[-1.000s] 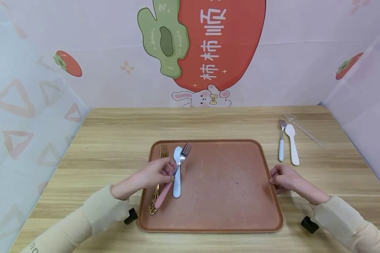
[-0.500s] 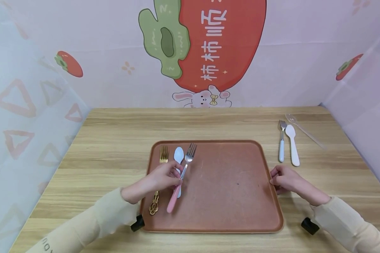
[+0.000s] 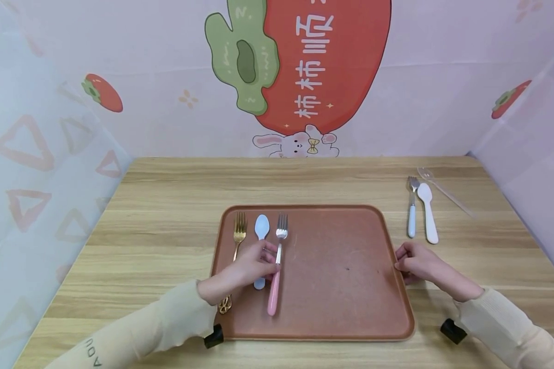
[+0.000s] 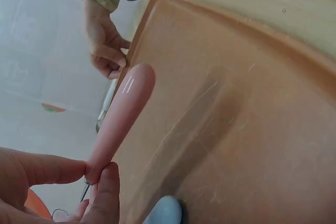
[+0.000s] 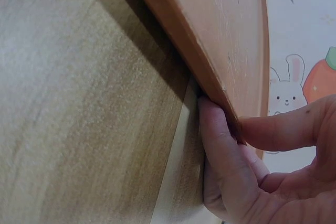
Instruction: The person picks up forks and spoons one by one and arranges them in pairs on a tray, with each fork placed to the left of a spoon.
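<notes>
With its grip pinched on the pink fork [image 3: 273, 294] where handle meets metal, probably for balance, the person's left hand [image 3: 246, 267] holds it tines-far over the left half of the brown tray [image 3: 341, 287], just right of the pale spoon [image 3: 261, 226]; the handle's separate shadow suggests it is raised. The right hand [image 3: 421, 265] grasps the tray's right rim, likely steadying it.

Persimmon [image 3: 351, 51]: white characters [image 3: 310, 66] at top centre of the head view, 顺, 柿, 柿 from top down; one more above is cut off by the edge.
Left sleeve [image 3: 171, 318]: a few dark letters [image 3: 93, 352], lower left, not surely readable.
</notes>
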Tool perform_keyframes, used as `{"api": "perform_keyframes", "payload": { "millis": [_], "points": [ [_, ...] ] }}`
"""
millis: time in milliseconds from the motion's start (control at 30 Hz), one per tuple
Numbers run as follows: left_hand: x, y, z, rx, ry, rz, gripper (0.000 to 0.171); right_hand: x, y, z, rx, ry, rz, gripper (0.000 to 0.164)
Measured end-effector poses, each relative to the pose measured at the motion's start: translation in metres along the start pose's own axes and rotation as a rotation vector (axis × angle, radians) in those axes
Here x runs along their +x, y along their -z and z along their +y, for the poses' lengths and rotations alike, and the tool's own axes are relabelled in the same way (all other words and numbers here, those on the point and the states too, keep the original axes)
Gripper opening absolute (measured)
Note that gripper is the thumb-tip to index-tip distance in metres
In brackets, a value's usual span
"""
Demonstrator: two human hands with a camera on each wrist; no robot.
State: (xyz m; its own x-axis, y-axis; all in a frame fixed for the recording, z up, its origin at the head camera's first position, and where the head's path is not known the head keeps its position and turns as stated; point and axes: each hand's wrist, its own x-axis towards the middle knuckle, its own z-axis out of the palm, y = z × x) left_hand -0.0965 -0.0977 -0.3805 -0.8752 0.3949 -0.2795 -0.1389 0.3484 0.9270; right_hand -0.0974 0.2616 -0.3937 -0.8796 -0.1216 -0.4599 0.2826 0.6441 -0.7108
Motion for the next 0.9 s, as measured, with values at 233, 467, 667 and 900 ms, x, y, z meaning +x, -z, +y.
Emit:
{"api": "perform_keyframes", "payload": {
  "millis": [233,467,667,900],
  "points": [
    [0.004,-0.014,-0.004,-0.015,0.017,0.033,0.036,0.0,-0.001,0.001,0.0,0.003,-0.005,0.019],
    [0.008,-0.025,-0.006,0.061,0.012,0.111,0.031,0.001,-0.001,0.0,-0.014,-0.041,-0.005,0.02],
    [0.012,-0.026,-0.007,0.246,-0.055,0.14,0.031,0.001,-0.001,0.001,0.0,-0.019,-0.006,0.019],
    [0.015,-0.025,-0.004,0.423,-0.101,0.12,0.027,0.002,0.0,0.001,0.014,-0.018,-0.002,0.019]
  ]
}}
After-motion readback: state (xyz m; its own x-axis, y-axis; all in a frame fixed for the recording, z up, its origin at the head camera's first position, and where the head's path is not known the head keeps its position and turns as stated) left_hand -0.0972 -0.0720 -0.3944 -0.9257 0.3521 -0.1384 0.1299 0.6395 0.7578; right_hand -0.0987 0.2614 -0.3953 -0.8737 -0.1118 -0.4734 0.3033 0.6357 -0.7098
